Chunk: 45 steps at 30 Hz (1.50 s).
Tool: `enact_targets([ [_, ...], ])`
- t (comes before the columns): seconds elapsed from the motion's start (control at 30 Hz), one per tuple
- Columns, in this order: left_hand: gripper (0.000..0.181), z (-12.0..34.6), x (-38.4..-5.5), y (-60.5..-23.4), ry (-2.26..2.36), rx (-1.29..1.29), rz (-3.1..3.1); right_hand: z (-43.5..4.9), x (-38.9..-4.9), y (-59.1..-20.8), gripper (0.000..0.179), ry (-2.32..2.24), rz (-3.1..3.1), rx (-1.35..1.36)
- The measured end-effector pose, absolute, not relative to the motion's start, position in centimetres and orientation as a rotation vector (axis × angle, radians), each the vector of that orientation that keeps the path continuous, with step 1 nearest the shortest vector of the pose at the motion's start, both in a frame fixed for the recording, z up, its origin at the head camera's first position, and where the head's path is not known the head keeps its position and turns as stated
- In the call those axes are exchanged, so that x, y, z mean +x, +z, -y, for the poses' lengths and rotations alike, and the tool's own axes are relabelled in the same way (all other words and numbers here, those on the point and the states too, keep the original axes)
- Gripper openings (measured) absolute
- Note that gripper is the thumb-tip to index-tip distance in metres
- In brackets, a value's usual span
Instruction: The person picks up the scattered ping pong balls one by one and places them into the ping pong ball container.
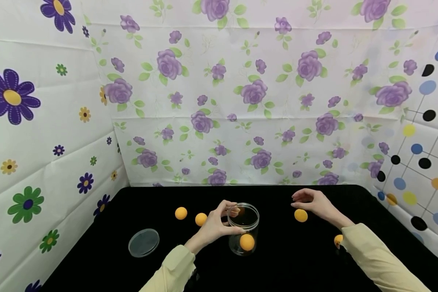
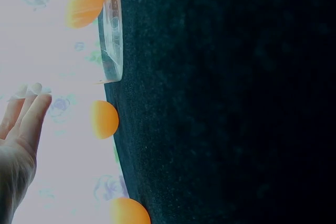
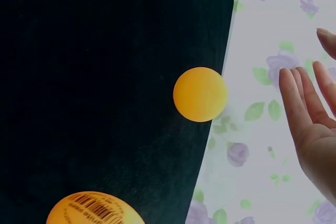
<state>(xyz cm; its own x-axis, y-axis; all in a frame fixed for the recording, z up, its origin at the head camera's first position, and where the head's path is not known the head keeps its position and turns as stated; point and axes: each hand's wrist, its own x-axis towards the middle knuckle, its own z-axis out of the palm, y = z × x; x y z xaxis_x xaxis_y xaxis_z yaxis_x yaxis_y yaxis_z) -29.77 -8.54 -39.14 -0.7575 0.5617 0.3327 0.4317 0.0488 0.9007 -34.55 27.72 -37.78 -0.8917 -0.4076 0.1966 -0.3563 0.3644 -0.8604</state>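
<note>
My left hand (image 1: 217,223) grips a clear jar (image 1: 243,233) near its open rim, thumb on the near side and fingers on the far side. An orange ball (image 1: 247,242) lies low inside it, seen also through the wall in the left wrist view. To the right, my right hand (image 1: 314,202) hovers with loosely bent fingers and holds nothing. Just below it is an orange ball (image 1: 301,215); the right wrist view shows this ball (image 3: 200,94) apart from the fingers. Another orange ball (image 3: 94,209), with a barcode printed on it, lies closer to me.
Two orange balls, one farther left (image 1: 181,213) and one beside my left hand (image 1: 201,219), lie on the black tabletop (image 1: 277,267). A round clear lid (image 1: 144,243) rests at the left. Patterned white sheets (image 1: 233,101) enclose the table's back and sides.
</note>
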Motion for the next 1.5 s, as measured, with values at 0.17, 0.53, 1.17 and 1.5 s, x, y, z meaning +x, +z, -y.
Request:
enact_targets([
  [0.17,0.064,8.6,-29.8,-39.2,1.823,1.031,-2.185,-28.0,-34.5,-38.0,0.037,-1.559,-2.620,-0.654],
  [0.53,0.062,8.5,-29.7,-39.1,1.817,1.039,-2.203,-28.4,-34.6,-38.7,0.036,-1.506,-2.708,-0.561],
  [1.17,0.061,8.5,-29.7,-39.2,1.822,1.038,-2.193,-28.7,-34.6,-39.7,0.043,-1.393,-2.781,-0.502],
  [1.5,0.061,8.5,-29.8,-39.3,1.829,1.032,-2.197,-28.7,-34.6,-40.1,0.044,-1.356,-2.835,-0.508],
])
